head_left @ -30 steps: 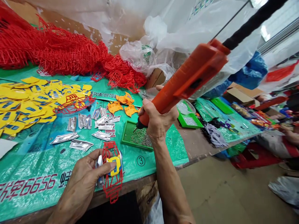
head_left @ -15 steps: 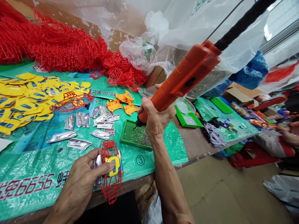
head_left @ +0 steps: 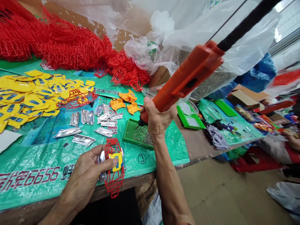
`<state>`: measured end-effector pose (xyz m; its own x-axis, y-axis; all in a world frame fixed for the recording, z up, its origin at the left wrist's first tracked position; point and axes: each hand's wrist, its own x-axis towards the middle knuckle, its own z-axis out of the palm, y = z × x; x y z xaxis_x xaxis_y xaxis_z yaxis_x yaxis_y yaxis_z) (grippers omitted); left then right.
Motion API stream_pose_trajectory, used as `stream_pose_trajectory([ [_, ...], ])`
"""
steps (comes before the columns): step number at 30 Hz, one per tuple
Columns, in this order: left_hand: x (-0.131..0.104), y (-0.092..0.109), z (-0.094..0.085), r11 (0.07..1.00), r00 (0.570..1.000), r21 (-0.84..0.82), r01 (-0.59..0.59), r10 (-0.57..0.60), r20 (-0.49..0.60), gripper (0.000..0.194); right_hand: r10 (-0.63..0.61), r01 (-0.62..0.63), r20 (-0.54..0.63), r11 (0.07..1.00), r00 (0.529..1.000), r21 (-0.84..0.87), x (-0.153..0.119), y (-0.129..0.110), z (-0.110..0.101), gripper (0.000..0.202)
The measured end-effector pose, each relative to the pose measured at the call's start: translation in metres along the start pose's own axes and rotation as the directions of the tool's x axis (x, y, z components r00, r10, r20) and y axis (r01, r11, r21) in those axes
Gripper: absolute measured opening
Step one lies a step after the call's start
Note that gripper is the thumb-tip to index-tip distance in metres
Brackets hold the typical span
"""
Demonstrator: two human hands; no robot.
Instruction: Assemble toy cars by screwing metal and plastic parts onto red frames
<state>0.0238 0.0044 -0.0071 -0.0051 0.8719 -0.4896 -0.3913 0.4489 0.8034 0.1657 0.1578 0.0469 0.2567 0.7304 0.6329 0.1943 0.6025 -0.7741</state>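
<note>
My right hand (head_left: 160, 120) is wrapped round an orange electric screwdriver (head_left: 185, 78), whose bit points down over a green perforated tray (head_left: 127, 132) of small screws (head_left: 144, 136). Whether a screw sits on the bit is too small to tell. Near the table's front edge my left hand (head_left: 85, 172) pinches a red plastic frame (head_left: 114, 179) with a yellow and blue plate (head_left: 116, 162) on it. Silver side pieces (head_left: 101, 159) flank the frame, partly hidden by my fingers. Loose silver pieces (head_left: 83, 140) and several orange parts (head_left: 133, 108) lie beyond.
Yellow plates (head_left: 35, 101) are heaped at the left, behind them a long pile of red frames (head_left: 70, 50). A bright green tray (head_left: 191, 120) holds more small parts to the right. A black cable (head_left: 248, 23) runs up from the screwdriver. Far right, a person's arm (head_left: 292, 139) shows.
The view has shifted slightly, so the table items appear a little further right. Both hands keep their grips, and the screwdriver bit stays over the screw tray.
</note>
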Motion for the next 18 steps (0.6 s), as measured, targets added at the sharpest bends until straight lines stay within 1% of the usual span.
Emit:
stream_pose_trajectory([
  [2, 0.000, 0.001, 0.000, 1.000, 1.000, 0.012, 0.001, -0.001, -0.005, 0.032, -0.015, 0.015, -0.002, 1.000, 1.000, 0.010, 0.000, 0.000, 0.001, 0.041],
  [5, -0.001, -0.001, -0.002, 0.998, 1.000, 0.053, -0.018, 0.018, -0.009, 0.032, 0.005, -0.004, -0.025, 0.999, 1.000, 0.035, 0.001, -0.006, 0.004, 0.037],
  [7, -0.001, -0.002, -0.003, 0.997, 0.999, 0.062, -0.044, 0.044, 0.004, 0.035, 0.021, -0.019, -0.043, 0.998, 0.999, 0.056, 0.002, -0.014, 0.005, 0.033],
  [9, -0.001, -0.003, -0.003, 0.995, 0.998, 0.071, -0.068, 0.068, 0.008, 0.037, 0.014, -0.010, -0.035, 0.996, 0.999, 0.091, 0.004, -0.026, 0.004, 0.031],
  [13, -0.001, -0.002, -0.002, 0.987, 0.994, 0.121, -0.109, 0.110, -0.009, 0.036, -0.022, 0.015, 0.038, 0.980, 0.999, 0.199, 0.002, -0.059, 0.002, 0.025],
  [16, -0.002, -0.001, -0.001, 0.986, 0.993, 0.125, -0.112, 0.114, -0.010, 0.037, 0.001, -0.029, 0.108, 0.966, 0.994, 0.258, -0.008, -0.085, 0.003, 0.024],
  [18, -0.002, 0.000, -0.001, 0.984, 0.991, 0.123, -0.130, 0.132, -0.010, 0.036, 0.029, -0.072, 0.177, 0.968, 0.984, 0.239, -0.019, -0.097, 0.003, 0.027],
])
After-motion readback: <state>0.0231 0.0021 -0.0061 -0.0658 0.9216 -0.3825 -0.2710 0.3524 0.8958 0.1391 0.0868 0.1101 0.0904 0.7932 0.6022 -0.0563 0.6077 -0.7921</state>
